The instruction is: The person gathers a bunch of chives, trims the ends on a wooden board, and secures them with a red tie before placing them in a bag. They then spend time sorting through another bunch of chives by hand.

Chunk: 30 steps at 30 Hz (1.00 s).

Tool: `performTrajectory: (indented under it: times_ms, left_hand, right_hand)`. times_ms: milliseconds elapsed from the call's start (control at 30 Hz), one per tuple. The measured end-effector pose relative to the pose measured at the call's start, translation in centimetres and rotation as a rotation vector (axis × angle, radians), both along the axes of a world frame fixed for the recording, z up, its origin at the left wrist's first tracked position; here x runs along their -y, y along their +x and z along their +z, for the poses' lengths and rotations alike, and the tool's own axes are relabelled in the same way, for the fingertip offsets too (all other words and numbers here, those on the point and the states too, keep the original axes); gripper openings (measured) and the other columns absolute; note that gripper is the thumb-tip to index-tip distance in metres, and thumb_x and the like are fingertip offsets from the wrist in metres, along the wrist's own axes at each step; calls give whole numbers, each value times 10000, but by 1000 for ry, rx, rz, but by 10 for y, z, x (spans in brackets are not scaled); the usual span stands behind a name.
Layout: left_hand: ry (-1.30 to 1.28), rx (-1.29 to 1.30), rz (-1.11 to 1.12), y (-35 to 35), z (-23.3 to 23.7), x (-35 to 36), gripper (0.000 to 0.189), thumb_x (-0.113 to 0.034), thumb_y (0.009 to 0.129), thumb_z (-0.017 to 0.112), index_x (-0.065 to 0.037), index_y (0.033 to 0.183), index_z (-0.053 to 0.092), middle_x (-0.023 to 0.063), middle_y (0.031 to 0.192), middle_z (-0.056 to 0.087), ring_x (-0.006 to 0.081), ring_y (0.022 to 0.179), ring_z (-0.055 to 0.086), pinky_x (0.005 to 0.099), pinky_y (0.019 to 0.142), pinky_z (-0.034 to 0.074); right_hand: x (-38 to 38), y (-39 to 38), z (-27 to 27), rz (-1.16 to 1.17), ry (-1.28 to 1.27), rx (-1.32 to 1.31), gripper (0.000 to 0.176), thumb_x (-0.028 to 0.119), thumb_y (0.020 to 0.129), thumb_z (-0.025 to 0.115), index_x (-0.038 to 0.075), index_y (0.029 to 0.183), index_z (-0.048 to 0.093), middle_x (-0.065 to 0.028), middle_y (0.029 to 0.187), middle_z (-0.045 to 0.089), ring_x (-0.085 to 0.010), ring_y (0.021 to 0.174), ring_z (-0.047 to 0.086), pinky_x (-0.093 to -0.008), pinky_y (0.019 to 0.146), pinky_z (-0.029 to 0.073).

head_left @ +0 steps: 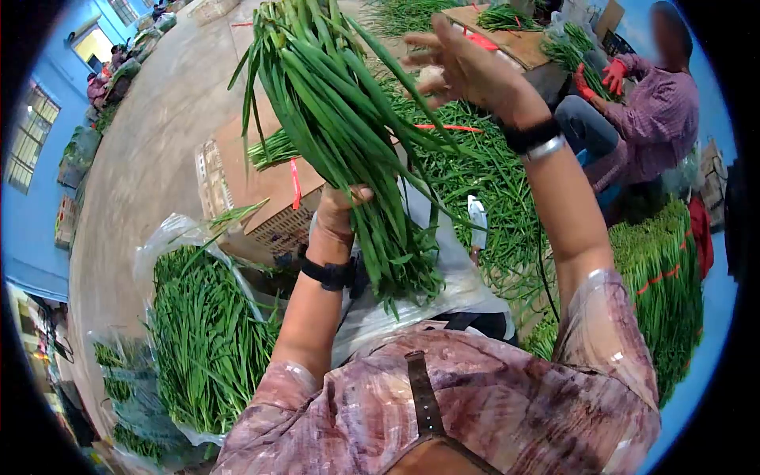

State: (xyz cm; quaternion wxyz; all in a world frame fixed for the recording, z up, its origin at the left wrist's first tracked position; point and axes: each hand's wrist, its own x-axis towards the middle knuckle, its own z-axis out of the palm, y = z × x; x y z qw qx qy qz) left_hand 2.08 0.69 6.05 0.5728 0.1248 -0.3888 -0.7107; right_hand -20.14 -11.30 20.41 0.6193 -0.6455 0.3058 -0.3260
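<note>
Holding: green leafy bunch point(324, 119), raised in the air in front of the body; nothing visible bears it but the left hand point(340, 207).
Left fingers: clasped around the bunch's lower middle, thumb across its near side; remaining fingers mostly hidden behind the leaves.
Right hand point(483, 75): released, fingers spread, at the right of the bunch's upper part; contact with the outer leaves cannot be told.
Step in hand, as judged: supporting and arranging the gathered leaves.
Next move, as judged: calls for a firm left clasp, with the free palm close enough to gather strays; a loose hold could let outer leaves slip.
Cardboard box point(229, 178): beyond the left forearm; a smaller bundle point(273, 150) on its top, a red strip point(296, 184) towards the near edge.
Knife point(477, 215): beside loose greens point(507, 186), right of the bunch, well apart from both hands.
Plastic bag point(164, 257): filled with greens, near the box's near side.
Co-worker point(661, 119): far right, red gloves point(613, 75).
</note>
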Motion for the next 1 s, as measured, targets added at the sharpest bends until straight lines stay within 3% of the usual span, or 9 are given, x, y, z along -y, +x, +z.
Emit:
performTrajectory:
  times_ms: [67,200,333,367,433,567,767,867,1000]
  left_hand:
    - [-22,55,70,-3,18,1,549,-138,679,687,-4,1191,543,116,1112,612,245,958,610,375,819,520]
    - [-79,233,194,-15,26,15,511,-141,680,683,-14,1161,563,88,1070,625,216,963,604,368,827,500]
    - [-222,574,346,-23,-19,46,346,-97,746,656,-26,1080,599,66,1056,628,187,940,600,350,790,500]
    - [-332,703,455,-27,-33,50,309,-75,759,646,-26,1061,605,64,1051,629,182,929,601,339,779,502]
    - [60,107,351,-53,-18,47,234,-2,772,631,-16,1005,622,63,1012,640,163,874,614,310,742,511]
    - [108,206,365,-55,0,29,274,-7,759,659,-10,1030,620,67,976,651,165,842,628,311,745,519]
    - [145,145,178,-66,12,19,330,-81,786,655,-2,1102,598,73,1037,643,172,895,621,314,792,510]
    - [121,187,94,-65,8,22,378,-126,785,651,-7,1137,581,76,1067,633,173,912,615,319,798,507]
    - [128,275,89,-69,20,20,431,-170,768,652,-16,1160,559,65,1055,627,179,886,614,307,787,502]
  right_hand:
    - [-27,-9,-12,87,60,102,997,755,809,350,-33,1409,234,-163,1280,500,-241,972,634,-315,756,535]
    - [-87,0,-37,-32,-7,245,982,770,807,320,-25,1384,328,-97,1299,499,-155,1097,522,-327,929,426]
    - [-107,19,-72,-201,-189,138,668,402,864,611,-19,1327,377,-105,1176,562,-172,1060,532,-316,932,425]
    - [-111,26,-81,-313,-297,76,705,349,814,673,-24,1325,360,-133,1172,564,-204,1053,540,-336,939,423]
    - [-112,32,-102,-397,-375,-83,796,351,805,666,-24,1370,249,-222,1191,546,-325,1085,554,-381,938,429]
    - [-115,32,-110,-488,-468,-147,836,324,804,642,-18,1397,161,-281,1178,536,-437,1081,537,-444,909,445]
    - [-121,26,-114,-517,-377,-296,727,306,788,620,-52,1309,261,-318,1055,577,-483,956,564,-515,839,460]
    - [-124,24,-108,-519,-278,-354,576,198,801,572,-43,1271,345,-249,1113,559,-383,1017,569,-415,876,452]
    - [-126,28,-112,-582,-275,-387,509,151,781,513,-50,1222,358,-291,1021,581,-450,936,573,-467,819,465]
